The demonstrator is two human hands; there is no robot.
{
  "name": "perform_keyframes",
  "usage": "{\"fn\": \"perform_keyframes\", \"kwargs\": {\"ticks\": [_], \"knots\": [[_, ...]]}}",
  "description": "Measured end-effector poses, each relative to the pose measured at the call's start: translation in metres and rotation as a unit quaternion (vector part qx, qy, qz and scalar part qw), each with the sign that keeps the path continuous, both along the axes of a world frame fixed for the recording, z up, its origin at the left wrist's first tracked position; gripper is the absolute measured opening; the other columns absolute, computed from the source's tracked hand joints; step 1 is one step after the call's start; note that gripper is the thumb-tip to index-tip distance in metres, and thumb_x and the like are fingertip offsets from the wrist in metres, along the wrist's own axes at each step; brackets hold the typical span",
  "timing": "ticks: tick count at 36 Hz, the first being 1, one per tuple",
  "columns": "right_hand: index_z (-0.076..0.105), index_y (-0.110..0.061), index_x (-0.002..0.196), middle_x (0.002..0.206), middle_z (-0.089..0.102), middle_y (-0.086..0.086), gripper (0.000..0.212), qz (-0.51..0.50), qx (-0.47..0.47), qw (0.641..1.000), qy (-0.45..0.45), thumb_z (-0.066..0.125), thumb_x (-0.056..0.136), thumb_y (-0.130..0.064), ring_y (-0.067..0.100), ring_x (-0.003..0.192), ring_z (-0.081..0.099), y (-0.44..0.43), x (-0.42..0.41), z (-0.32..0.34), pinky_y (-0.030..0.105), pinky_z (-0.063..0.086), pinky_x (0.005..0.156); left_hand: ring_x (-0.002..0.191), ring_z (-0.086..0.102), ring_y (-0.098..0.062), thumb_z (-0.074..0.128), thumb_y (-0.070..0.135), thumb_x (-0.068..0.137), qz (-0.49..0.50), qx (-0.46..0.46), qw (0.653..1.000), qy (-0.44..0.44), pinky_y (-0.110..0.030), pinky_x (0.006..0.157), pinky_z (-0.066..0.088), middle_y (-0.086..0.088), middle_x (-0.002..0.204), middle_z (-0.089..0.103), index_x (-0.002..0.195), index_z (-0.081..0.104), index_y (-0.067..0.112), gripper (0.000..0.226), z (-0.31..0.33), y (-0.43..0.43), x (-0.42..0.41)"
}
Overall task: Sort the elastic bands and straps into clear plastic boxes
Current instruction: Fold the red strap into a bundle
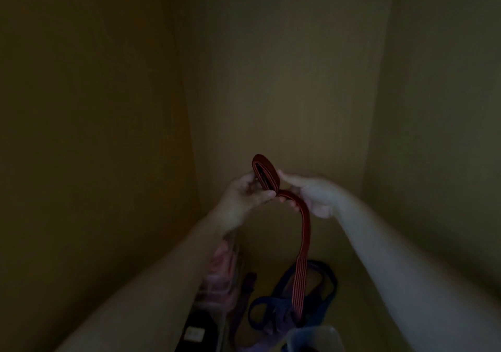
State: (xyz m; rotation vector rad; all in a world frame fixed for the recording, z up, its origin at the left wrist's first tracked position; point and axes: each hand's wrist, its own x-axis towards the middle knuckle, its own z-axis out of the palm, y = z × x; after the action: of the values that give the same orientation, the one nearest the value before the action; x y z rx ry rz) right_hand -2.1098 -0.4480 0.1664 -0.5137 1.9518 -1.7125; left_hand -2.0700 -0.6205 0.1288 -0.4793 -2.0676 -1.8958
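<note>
Pinching the red strap (264, 174), left hand (245, 197) and right hand (311, 194) flank its coil.

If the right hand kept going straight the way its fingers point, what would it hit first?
The right hand points left, at the rolled end of the red strap that it holds; just beyond that is the left hand. Depth is hard to judge in this dim picture.

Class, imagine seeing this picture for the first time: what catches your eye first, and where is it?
The red band, half rolled, stands out at centre, pinched between the left hand and the right hand. Its striped tail hangs down to a tangle of blue straps at the bottom edge.
</note>
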Motion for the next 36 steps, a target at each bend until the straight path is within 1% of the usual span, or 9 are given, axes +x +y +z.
{"fn": "perform_keyframes", "kwargs": {"ticks": [3, 8, 11, 14, 17, 23, 27, 31, 36], "knots": [[0.031, -0.010, 0.146, 0.080, 0.065, 0.004, 0.096, -0.003, 0.061, 0.998, -0.001, 0.053, 0.072, -0.067, 0.009, 0.058, 0.050, 0.003, -0.002, 0.006, 0.022, 0.043, 0.060, 0.085, 0.065, 0.000, 0.067, -0.006, 0.081, -0.004, -0.093, 0.995, -0.022, -0.015, 0.077, 0.049, 0.008, 0.094, 0.069, 0.113, 0.060, 0.016, 0.039, 0.003, -0.010, -0.002], [0.029, -0.005, 0.146, 0.083, 0.067, 0.010, 0.111, -0.012, 0.102, 0.995, 0.014, 0.046, 0.064, -0.078, 0.011, 0.056, 0.051, 0.002, -0.006, 0.012, 0.025, 0.044, 0.064, 0.085, 0.061, 0.000, 0.068, -0.002, 0.083, -0.019, -0.271, 0.961, -0.048, -0.015, 0.080, 0.047, 0.006, 0.101, 0.067, 0.132, 0.053, 0.016, 0.054, 0.007, -0.025, -0.007], [0.040, -0.008, 0.141, 0.076, 0.064, 0.005, 0.101, -0.015, 0.116, 0.993, 0.028, 0.053, 0.063, -0.072, 0.009, 0.056, 0.049, 0.001, -0.009, 0.012, 0.022, 0.043, 0.062, 0.084, 0.059, 0.005, 0.067, -0.002, 0.084, -0.023, -0.327, 0.944, -0.042, -0.015, 0.081, 0.046, 0.015, 0.102, 0.064, 0.128, 0.058, 0.010, 0.047, 0.009, -0.030, -0.009], [0.064, -0.007, 0.114, 0.070, 0.060, 0.000, 0.062, -0.005, 0.097, 0.994, 0.046, 0.066, 0.072, -0.053, 0.004, 0.051, 0.048, 0.000, -0.011, 0.009, 0.016, 0.039, 0.052, 0.075, 0.055, 0.012, 0.065, -0.006, 0.084, -0.016, -0.350, 0.936, -0.030, -0.012, 0.074, 0.043, 0.017, 0.089, 0.059, 0.118, 0.063, 0.003, 0.035, 0.012, -0.030, -0.010], [0.065, -0.008, 0.097, 0.067, 0.062, 0.003, 0.028, -0.013, 0.022, 0.998, 0.059, 0.068, 0.084, -0.032, 0.007, 0.051, 0.050, 0.003, -0.015, 0.006, 0.014, 0.039, 0.046, 0.077, 0.056, 0.001, 0.064, -0.006, 0.085, 0.013, -0.266, 0.963, -0.036, -0.013, 0.072, 0.043, 0.003, 0.092, 0.061, 0.122, 0.060, 0.001, 0.038, 0.008, -0.029, -0.009], [0.057, -0.006, 0.098, 0.074, 0.066, 0.013, 0.022, -0.024, -0.117, 0.992, 0.030, 0.068, 0.083, -0.018, 0.011, 0.050, 0.051, -0.002, -0.022, -0.001, 0.018, 0.040, 0.044, 0.077, 0.064, -0.003, 0.067, 0.008, 0.085, 0.042, 0.066, 0.994, -0.081, -0.017, 0.069, 0.051, -0.003, 0.100, 0.064, 0.125, 0.054, 0.002, 0.042, -0.008, -0.015, -0.008], [0.055, -0.005, 0.097, 0.073, 0.065, 0.012, 0.031, 0.009, -0.172, 0.985, 0.004, 0.069, 0.075, -0.022, 0.010, 0.049, 0.048, -0.012, -0.020, -0.007, 0.019, 0.040, 0.046, 0.084, 0.060, -0.006, 0.078, 0.034, 0.074, 0.049, 0.091, 0.992, -0.079, -0.025, 0.077, 0.045, 0.005, 0.094, 0.065, 0.103, 0.064, 0.017, 0.037, -0.014, -0.004, -0.007], [0.056, -0.005, 0.102, 0.077, 0.062, 0.008, 0.033, 0.024, -0.203, 0.979, -0.012, 0.068, 0.076, -0.022, 0.010, 0.052, 0.049, -0.017, -0.021, -0.013, 0.020, 0.040, 0.048, 0.085, 0.059, -0.008, 0.071, 0.029, 0.081, 0.026, 0.122, 0.991, -0.038, -0.031, 0.083, 0.040, 0.007, 0.089, 0.067, 0.104, 0.063, 0.022, 0.026, -0.016, 0.002, -0.010], [0.061, -0.004, 0.105, 0.073, 0.063, 0.004, 0.038, 0.012, -0.182, 0.983, -0.008, 0.069, 0.079, -0.030, 0.009, 0.053, 0.049, -0.020, -0.020, -0.017, 0.020, 0.040, 0.047, 0.079, 0.057, -0.014, 0.068, 0.022, 0.079, 0.027, 0.128, 0.991, -0.010, -0.022, 0.069, 0.043, 0.002, 0.084, 0.067, 0.105, 0.063, 0.020, 0.026, -0.011, 0.005, -0.008]]}}
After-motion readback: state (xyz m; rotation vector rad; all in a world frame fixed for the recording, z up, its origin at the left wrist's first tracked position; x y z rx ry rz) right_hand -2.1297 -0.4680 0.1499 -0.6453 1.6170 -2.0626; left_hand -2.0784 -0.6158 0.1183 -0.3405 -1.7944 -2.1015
